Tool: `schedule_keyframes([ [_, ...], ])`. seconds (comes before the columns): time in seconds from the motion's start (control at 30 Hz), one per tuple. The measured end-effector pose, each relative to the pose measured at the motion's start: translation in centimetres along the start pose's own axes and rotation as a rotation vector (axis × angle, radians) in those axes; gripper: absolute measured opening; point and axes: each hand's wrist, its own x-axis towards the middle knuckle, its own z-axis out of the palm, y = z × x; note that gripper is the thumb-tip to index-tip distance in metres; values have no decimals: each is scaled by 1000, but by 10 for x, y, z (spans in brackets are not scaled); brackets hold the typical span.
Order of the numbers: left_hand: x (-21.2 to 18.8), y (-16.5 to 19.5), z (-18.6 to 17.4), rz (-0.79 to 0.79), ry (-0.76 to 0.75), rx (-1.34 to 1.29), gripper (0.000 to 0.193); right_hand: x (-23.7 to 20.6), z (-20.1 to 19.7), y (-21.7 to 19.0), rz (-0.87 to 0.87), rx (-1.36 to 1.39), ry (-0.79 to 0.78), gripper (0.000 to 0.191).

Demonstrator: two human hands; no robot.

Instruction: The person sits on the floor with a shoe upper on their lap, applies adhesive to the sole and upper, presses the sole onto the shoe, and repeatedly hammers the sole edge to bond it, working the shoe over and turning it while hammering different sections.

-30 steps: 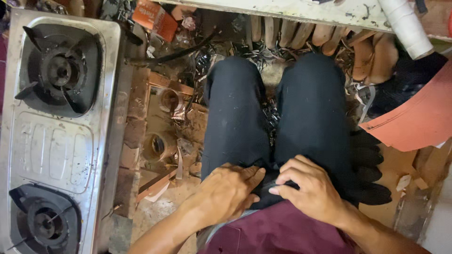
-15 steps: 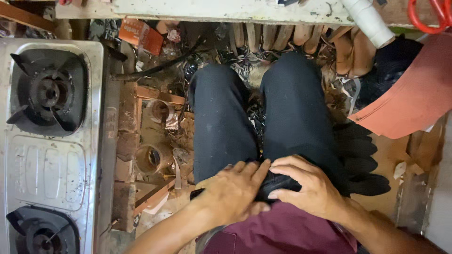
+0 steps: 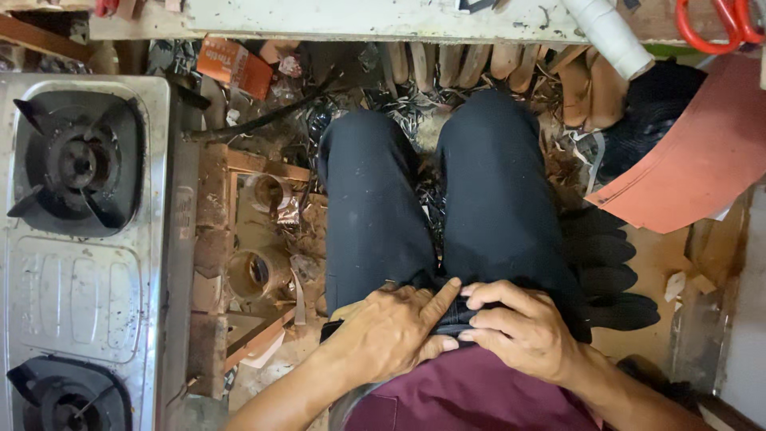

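Our left hand (image 3: 391, 331) and right hand (image 3: 523, 331) together, pinching small dark flat item (image 3: 455, 313) between them on lap; long axis toward knees.

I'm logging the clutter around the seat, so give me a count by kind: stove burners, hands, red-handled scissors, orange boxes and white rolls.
Stove burners: 2 (upper, lower)
Hands: 2 (left hand, right hand), both resting on the dark trousers
Red-handled scissors: 1
Orange boxes: 1
White rolls: 1
Total: 7
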Motion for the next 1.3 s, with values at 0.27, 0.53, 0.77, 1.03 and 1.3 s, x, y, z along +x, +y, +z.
schedule_keyframes([
  [0.27, -10, -3, 4, 21, 62, -18, 63, 1, 15, -12, 147, 64, 97, 27],
  [0.53, -18, 1, 10, 91, 219, 16, 61, 1, 1, -14, 426, 208, -75, 49],
  [0.77, -24, 2, 17, 84, 263, 42, 59, 0, -5, -19, 632, 218, -175, 46],
  [1.03, -34, -2, 25, 99, 297, 75, 60, -14, 7, -4, 706, 259, -195, 37],
  [1.3, -37, -13, 12, 37, 203, -87, 64, -28, 12, 25, 735, 738, 15, 31],
])
